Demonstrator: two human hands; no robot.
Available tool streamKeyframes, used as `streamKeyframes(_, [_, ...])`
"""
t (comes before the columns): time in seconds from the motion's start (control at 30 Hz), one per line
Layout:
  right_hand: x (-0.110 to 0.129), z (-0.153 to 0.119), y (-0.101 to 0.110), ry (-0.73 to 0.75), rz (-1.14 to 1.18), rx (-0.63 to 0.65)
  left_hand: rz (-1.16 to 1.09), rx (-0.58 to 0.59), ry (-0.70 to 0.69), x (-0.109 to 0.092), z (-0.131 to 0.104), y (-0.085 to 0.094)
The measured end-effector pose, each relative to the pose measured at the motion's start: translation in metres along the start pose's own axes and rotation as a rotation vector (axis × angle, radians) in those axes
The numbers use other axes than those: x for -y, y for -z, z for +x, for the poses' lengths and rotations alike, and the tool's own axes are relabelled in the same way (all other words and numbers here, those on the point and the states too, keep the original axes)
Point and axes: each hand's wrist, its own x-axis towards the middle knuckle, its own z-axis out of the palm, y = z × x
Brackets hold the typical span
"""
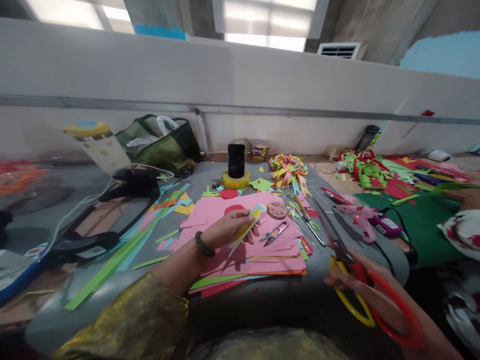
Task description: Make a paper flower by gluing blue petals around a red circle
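Note:
My left hand (238, 227), with a green bead bracelet at the wrist, pinches folded paper strips (247, 225) in yellow and light blue. It hovers over a stack of pink paper sheets (210, 210). To the right, past the stack's front corner, my right hand (367, 290) has its fingers in the handles of large scissors (362, 285), one yellow and one red. Their blades point up and to the left and look slightly blurred. Small thread snips (275, 233) and a round pink patterned disc (277, 210) lie on the pink sheets.
A phone (236, 161) stands in a yellow tape roll behind the stack. Pens, a pink glue gun (360, 220) and a paper-strip bundle (288, 170) lie to the right. Green strips (108, 270) and a black frame (108, 220) are left. A person's hand (465, 196) shows at far right.

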Motion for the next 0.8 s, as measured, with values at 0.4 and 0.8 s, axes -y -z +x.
streamKeyframes(0.4, [0.001, 0.014, -0.024, 0.145, -0.143, 0.273, 0.184, 0.121, -0.045, 0.009, -0.006, -0.012])
streamKeyframes(0.8, [0.011, 0.027, -0.034, 0.171, -0.169, 0.315, 0.136, 0.165, 0.027, 0.011, -0.008, -0.016])
